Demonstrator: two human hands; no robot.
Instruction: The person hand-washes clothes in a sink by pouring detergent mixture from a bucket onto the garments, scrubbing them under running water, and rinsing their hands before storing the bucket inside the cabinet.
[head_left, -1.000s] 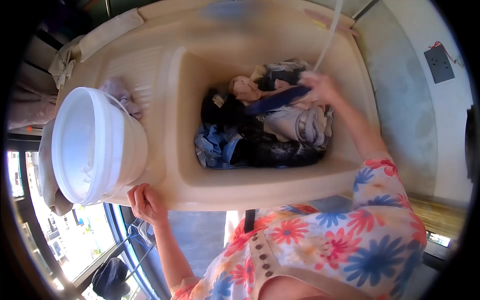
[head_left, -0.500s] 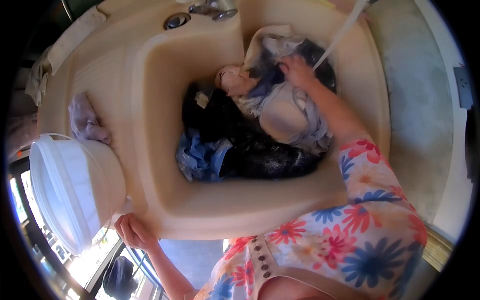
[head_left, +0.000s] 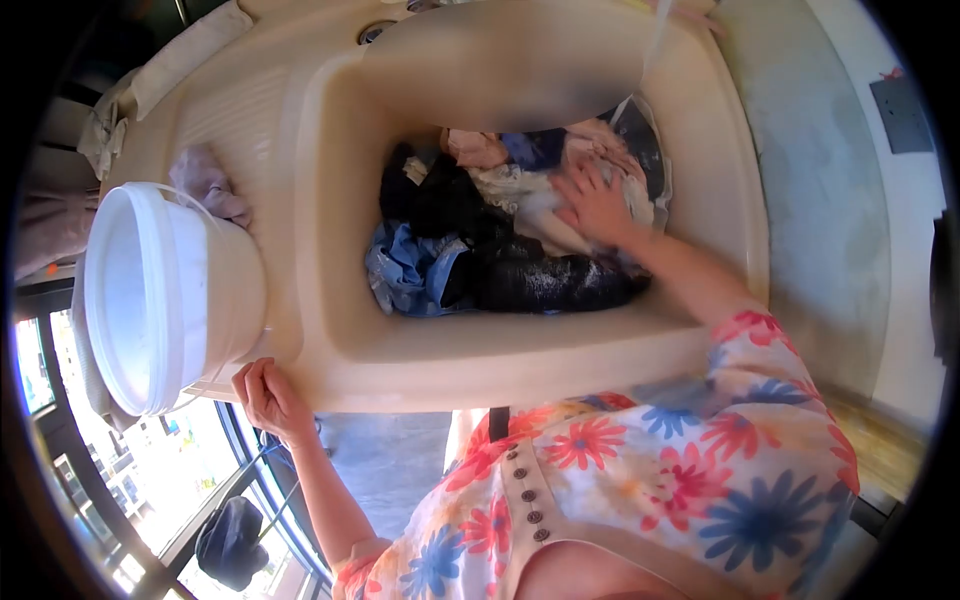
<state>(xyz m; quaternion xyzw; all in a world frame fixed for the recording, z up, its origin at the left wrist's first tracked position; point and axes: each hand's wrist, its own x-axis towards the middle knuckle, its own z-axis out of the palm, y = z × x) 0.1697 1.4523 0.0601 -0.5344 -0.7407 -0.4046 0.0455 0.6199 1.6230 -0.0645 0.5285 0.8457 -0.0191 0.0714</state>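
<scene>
My right hand lies with its fingers spread on pale wet clothes in the sink basin. Beside them are a black garment, a blue garment, a dark blue cloth and pink cloth. My left hand is at the front left edge of the sink, its fingers curled together; what they hold, if anything, is hidden. Close to it stands a white bucket with a thin handle.
A mauve cloth lies behind the bucket on the ribbed drainboard. A thin stream of water falls at the basin's back right. A rolled pale towel rests on the back left edge. A drain hole is near the top.
My right hand has moved from the dark blue cloth toward the front, onto the pale clothes, and its fingers have spread. The camera view has shifted. My left hand stays at the sink edge.
</scene>
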